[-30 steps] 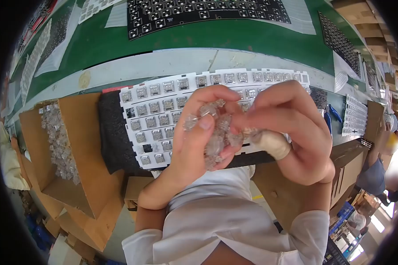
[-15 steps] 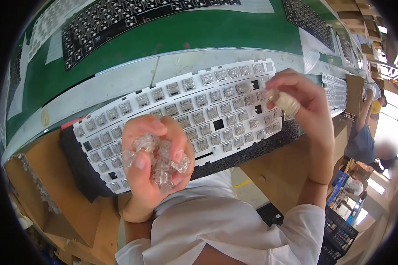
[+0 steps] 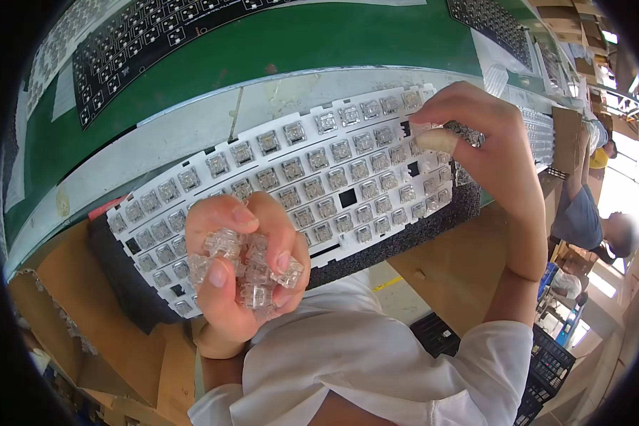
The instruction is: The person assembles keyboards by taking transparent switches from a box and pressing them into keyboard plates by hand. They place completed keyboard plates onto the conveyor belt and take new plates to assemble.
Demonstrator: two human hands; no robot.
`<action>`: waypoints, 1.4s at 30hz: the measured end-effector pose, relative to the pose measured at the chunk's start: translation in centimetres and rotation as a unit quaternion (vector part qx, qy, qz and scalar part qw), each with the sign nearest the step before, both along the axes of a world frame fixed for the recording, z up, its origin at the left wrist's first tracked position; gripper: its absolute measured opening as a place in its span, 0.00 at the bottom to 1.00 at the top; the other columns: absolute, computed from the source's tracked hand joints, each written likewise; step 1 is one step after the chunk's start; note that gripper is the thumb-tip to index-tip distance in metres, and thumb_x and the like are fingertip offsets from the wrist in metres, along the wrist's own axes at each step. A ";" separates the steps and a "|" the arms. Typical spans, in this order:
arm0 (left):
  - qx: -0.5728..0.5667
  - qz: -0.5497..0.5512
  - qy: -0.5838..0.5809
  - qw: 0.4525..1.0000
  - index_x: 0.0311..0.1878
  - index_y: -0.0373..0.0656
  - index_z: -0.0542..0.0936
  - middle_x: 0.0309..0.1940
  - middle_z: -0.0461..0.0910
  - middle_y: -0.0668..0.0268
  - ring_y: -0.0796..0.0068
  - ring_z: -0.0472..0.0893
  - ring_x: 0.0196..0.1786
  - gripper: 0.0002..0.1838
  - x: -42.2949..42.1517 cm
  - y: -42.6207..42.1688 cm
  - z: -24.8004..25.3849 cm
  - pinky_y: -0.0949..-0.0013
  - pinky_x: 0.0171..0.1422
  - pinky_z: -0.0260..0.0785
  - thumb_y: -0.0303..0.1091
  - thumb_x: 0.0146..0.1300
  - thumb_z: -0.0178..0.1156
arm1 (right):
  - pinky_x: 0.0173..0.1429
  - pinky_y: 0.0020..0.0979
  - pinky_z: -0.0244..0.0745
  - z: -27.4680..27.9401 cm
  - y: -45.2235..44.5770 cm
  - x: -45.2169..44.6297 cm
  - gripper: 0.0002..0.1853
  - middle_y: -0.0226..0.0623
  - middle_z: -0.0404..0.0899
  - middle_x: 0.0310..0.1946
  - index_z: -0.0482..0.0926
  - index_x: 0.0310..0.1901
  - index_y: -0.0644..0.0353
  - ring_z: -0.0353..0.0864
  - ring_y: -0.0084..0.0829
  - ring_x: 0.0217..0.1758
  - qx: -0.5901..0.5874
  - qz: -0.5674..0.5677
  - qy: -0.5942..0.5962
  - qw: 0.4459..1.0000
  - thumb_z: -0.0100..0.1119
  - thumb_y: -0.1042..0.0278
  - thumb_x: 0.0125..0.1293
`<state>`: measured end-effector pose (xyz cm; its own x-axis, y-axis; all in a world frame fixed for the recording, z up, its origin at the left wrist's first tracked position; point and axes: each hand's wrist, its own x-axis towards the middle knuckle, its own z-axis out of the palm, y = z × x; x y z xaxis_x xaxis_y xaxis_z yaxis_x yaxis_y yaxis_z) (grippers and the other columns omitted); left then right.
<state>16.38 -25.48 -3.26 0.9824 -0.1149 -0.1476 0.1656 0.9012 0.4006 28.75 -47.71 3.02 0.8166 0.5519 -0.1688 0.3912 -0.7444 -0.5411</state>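
A white keyboard plate (image 3: 213,186) lies at a slant before me, filled with rows of clear key switches (image 3: 291,169), with several dark square openings among them. My left hand (image 3: 224,284) is curled around a handful of loose clear key switches (image 3: 257,273), held above the plate's lower left part. At the plate's upper right corner, my right hand (image 3: 479,135) pinches a clear key switch, mostly hidden by the fingertips, against or just over the plate. Pale tape (image 3: 437,140) wraps the right thumb.
Black foam (image 3: 419,234) lies under the plate. A cardboard box (image 3: 99,305) stands at the left. Beyond, a green mat (image 3: 277,50) carries black circuit boards (image 3: 149,53). Another switch-filled plate (image 3: 539,138) is at the right. A co-worker in a blue top (image 3: 579,213) is farther right.
My right hand has moved slightly left and up, its fingertips now down at the plate's top right corner. The left hand, still gripping its switches, has shifted slightly left.
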 end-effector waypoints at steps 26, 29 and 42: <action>-0.005 0.009 0.013 1.000 0.54 0.47 0.64 0.32 0.66 0.64 0.80 0.63 0.18 0.17 0.1 -0.3 0.1 0.82 0.08 0.50 0.44 0.67 0.46 | 0.28 0.32 0.59 -3.6 2.9 8.3 0.13 0.35 0.64 0.20 0.62 0.24 0.62 0.64 0.32 0.23 -0.259 0.264 0.115 0.922 0.60 0.76 0.45; -0.005 0.004 0.034 0.999 0.54 0.48 0.65 0.32 0.67 0.66 0.80 0.62 0.17 0.17 -0.1 -0.4 0.2 0.82 0.08 0.49 0.44 0.66 0.47 | 0.39 0.36 0.67 0.3 4.3 7.7 0.10 0.42 0.76 0.30 0.73 0.35 0.63 0.75 0.38 0.35 -0.315 0.347 0.154 0.870 0.59 0.68 0.53; 0.183 0.057 0.074 0.979 0.53 0.42 0.63 0.37 0.68 0.64 0.84 0.63 0.21 0.14 -0.2 -1.8 2.2 0.83 0.12 0.51 0.37 0.67 0.42 | 0.34 0.28 0.73 0.8 7.6 -5.6 0.12 0.37 0.78 0.27 0.72 0.37 0.63 0.79 0.30 0.30 0.203 0.015 0.138 0.969 0.62 0.68 0.53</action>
